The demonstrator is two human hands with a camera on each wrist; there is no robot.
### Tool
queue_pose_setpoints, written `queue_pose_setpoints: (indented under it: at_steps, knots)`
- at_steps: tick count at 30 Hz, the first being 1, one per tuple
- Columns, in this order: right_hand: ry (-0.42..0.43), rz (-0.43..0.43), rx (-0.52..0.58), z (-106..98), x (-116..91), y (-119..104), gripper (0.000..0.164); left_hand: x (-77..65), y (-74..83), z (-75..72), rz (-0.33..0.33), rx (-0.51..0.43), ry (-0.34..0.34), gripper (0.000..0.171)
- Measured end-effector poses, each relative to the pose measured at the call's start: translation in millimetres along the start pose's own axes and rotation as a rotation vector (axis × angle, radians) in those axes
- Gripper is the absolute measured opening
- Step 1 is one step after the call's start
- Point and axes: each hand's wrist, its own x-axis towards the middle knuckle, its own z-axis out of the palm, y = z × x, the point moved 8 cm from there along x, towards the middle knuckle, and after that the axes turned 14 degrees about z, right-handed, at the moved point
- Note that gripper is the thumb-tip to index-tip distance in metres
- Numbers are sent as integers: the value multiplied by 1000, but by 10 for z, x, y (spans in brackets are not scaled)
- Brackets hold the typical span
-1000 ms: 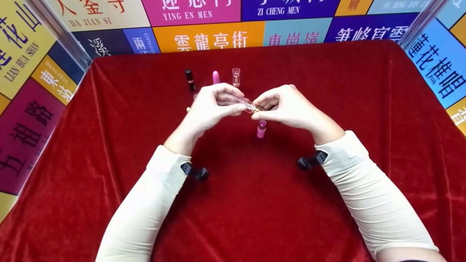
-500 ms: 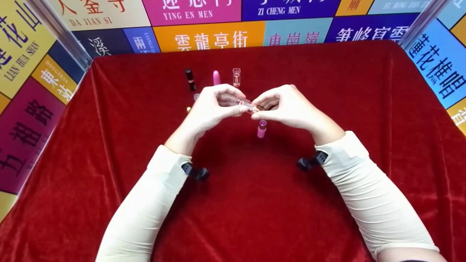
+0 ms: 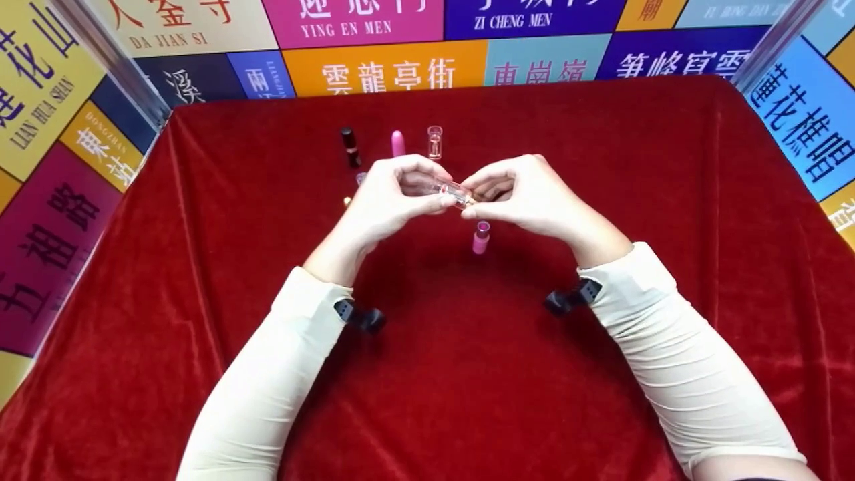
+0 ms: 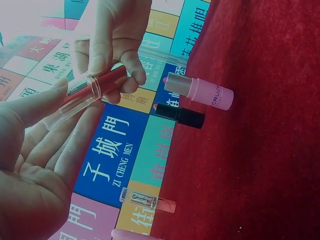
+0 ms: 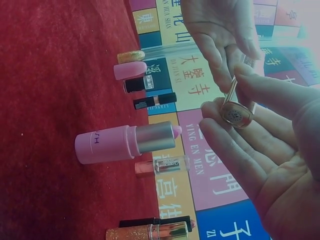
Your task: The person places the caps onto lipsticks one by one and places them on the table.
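Both hands hold one lipstick (image 3: 457,193) above the table, between them. My left hand (image 3: 391,190) pinches its clear cap (image 4: 70,111) between thumb and fingers. The thumb and fingertips of my right hand (image 3: 534,197) grip the opposite end, the base (image 4: 112,80), which looks dark red in the left wrist view. In the right wrist view the gold round end (image 5: 237,115) of the base faces the camera. Below the hands stands an uncapped pink lipstick (image 3: 480,238) with a silver collar.
Behind the hands stand a black lipstick (image 3: 350,147), a pink rounded tube (image 3: 398,143) and a clear tube (image 3: 435,142). A gold glittery tube (image 5: 131,56) shows at the row's end. Red velvet (image 3: 467,374) covers the table; printed panels (image 3: 381,67) rise behind.
The clear cap has shifted slightly toward the right hand, and less of it shows along the left fingers. Both hands stay almost in place; the standing tubes have not moved.
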Motion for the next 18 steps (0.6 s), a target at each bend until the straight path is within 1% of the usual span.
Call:
queue_pose_setpoints:
  at_steps: [4, 11, 14, 18]
  knots:
    - [3, -24, 25, -4, -3, -11, 31, 1, -1, -7, 1, 6, 1, 20]
    - [12, -65, 42, 1, -19, -43, 26, 4, 14, -35, 19, 108, 11, 26]
    - [8, -75, 40, 9, -19, -41, 26, 3, 12, -29, 17, 107, 5, 27]
    - [5, -81, 39, 13, -15, -35, 26, 5, 12, -24, 22, 108, -1, 24]
